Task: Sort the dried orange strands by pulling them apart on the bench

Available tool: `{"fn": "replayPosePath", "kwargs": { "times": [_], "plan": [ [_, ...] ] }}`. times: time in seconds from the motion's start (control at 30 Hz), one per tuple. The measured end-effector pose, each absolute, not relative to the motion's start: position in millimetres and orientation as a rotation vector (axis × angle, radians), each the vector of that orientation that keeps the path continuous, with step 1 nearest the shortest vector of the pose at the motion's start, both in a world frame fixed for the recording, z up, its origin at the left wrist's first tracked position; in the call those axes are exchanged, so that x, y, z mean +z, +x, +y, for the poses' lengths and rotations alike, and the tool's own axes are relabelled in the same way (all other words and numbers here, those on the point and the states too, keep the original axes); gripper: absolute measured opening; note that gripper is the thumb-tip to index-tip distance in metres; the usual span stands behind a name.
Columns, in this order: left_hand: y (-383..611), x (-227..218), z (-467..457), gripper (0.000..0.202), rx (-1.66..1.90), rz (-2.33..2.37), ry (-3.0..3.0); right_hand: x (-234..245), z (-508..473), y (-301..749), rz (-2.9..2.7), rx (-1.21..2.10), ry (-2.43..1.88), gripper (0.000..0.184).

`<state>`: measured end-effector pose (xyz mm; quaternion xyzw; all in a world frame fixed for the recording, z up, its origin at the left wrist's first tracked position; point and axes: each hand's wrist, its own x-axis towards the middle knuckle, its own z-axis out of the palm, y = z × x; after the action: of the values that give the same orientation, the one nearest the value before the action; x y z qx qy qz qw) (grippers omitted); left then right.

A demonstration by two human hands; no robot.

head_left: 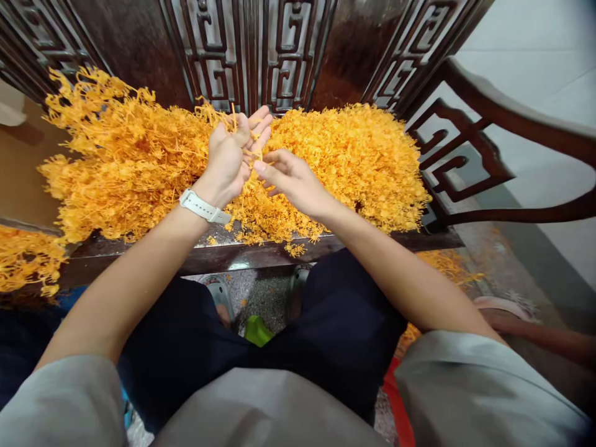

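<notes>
At the far left a small stray heap [23, 261] of orange-yellow plastic sprigs lies apart from the rest. The main pile [121, 155] covers the seat [261, 254] of a dark carved wooden chair, running from its left end to the armrest [488, 124].

Over the middle of that pile the left hand [230, 158], with a white watch [205, 207] on its wrist, is raised with the palm turned inward. Its fingers [258, 124] are curled loosely round a small bunch [233, 121] of the sprigs, the tips half spread. Just beside it, almost touching, is the right hand [291, 180]. Its thumb and forefinger are drawn together in a pinch on what looks like a single sprig [255, 162] at the edge of the bunch — the strand is too fine to be sure.

The step in hand seems to be picking sprigs out one by one and gathering them in the left hand; it is in mid-course, with most of the pile unsorted. The sprigs look tangled and springy, so the next move calls for a clean pull with the right hand while the left keeps a firm enough grip — otherwise neighbouring sprigs may come along or the bunch may slip.

Below the seat edge, between the knees, a green object [257, 331] lies on the speckled floor.
</notes>
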<state>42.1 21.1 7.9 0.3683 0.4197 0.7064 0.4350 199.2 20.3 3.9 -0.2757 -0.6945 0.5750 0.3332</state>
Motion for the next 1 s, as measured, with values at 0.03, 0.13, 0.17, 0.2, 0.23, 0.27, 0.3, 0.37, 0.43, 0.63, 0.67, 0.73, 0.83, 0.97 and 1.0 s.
{"fn": "replayPosePath", "kwargs": {
  "times": [0.03,0.13,0.17,0.2,0.23,0.27,0.3,0.37,0.43,0.63,0.67,0.73,0.83,0.97,1.0],
  "plan": [
    [45.7,10.3,18.8,0.028,1.748,1.05,0.927,3.6,14.5,193.1,-1.758,1.583,-0.718,0.045],
    [45.7,19.7,13.4,0.04,1.721,1.095,0.941,3.2,7.0,184.6,-1.582,1.75,-0.723,0.036],
    [42.0,22.8,12.7,0.043,1.718,1.124,0.933,4.0,6.0,184.2,-1.544,1.803,-0.723,0.032],
    [36.8,25.4,12.9,0.043,1.717,1.157,0.916,5.3,5.0,184.3,-1.523,1.853,-0.719,0.029],
    [30.6,27.3,13.9,0.041,1.718,1.191,0.893,6.9,3.8,184.8,-1.52,1.896,-0.711,0.025],
    [24.0,28.3,15.6,0.038,1.72,1.218,0.866,8.4,2.1,185.3,-1.533,1.927,-0.699,0.023],
    [17.4,28.6,17.8,0.034,1.725,1.235,0.838,9.7,0.1,185.7,-1.553,1.942,-0.686,0.021],
    [5.5,27.4,23.1,0.027,1.746,1.24,0.795,11.1,-4.8,185.8,-1.58,1.963,-0.658,0.024],
    [-4.2,25.4,28.3,0.022,1.764,1.225,0.793,11.0,-10.5,184.8,-1.582,2.034,-0.627,0.032],
    [-25.9,20.8,50.1,0.022,1.824,1.232,0.732,13.9,-27.9,173.5,-1.394,2.222,-0.664,0.038],
    [-27.9,21.2,58.0,0.025,1.823,1.216,0.703,16.1,-29.0,171.0,-1.347,2.229,-0.688,0.036],
    [-28.2,24.7,79.5,0.035,1.806,1.196,0.657,22.2,-27.4,166.8,-1.253,2.247,-0.719,0.031],
    [-16.9,40.5,121.4,0.053,1.76,1.249,0.702,33.4,-15.8,165.3,-1.098,2.255,-0.686,0.023],
    [15.5,77.9,168.1,0.055,1.814,1.353,0.656,43.3,6.2,175.7,-0.95,2.209,-0.549,0.021],
    [25.4,87.0,175.0,0.051,1.863,1.364,0.576,43.5,10.7,180.4,-0.943,2.197,-0.531,0.022]
  ]
}}
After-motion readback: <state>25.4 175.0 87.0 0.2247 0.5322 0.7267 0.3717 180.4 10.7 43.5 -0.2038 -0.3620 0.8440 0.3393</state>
